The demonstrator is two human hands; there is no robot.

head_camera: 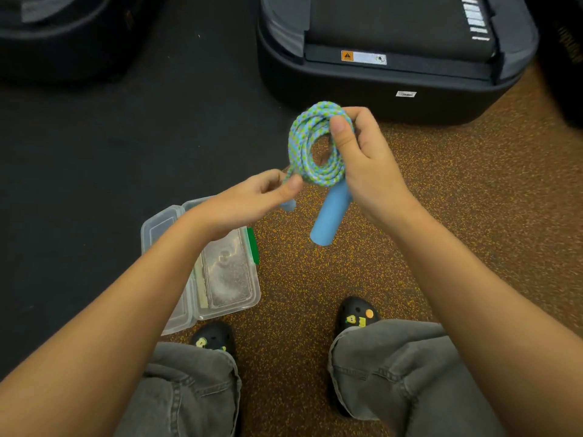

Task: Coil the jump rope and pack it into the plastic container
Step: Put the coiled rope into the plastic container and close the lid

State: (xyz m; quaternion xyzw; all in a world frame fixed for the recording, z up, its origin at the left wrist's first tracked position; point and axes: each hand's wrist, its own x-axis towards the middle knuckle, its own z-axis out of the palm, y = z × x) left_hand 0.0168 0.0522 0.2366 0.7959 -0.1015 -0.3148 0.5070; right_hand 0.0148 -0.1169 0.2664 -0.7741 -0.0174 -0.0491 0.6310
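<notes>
Right hand (362, 162) grips coiled jump rope (315, 143) – thumb across loops, blue handle (329, 216) hangs below fist. Left hand (252, 200) pinches loose rope end just under coil, second handle (287, 205) beneath fingers. Plastic container (243, 305) open on floor, down-left of coil, under left forearm – left hand nearer. Its long side runs toward my feet; I judge handles should go in along it.

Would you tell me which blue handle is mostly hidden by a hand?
The handle peeking beneath the left hand; the other handle hangs in full view below the right hand.
</notes>
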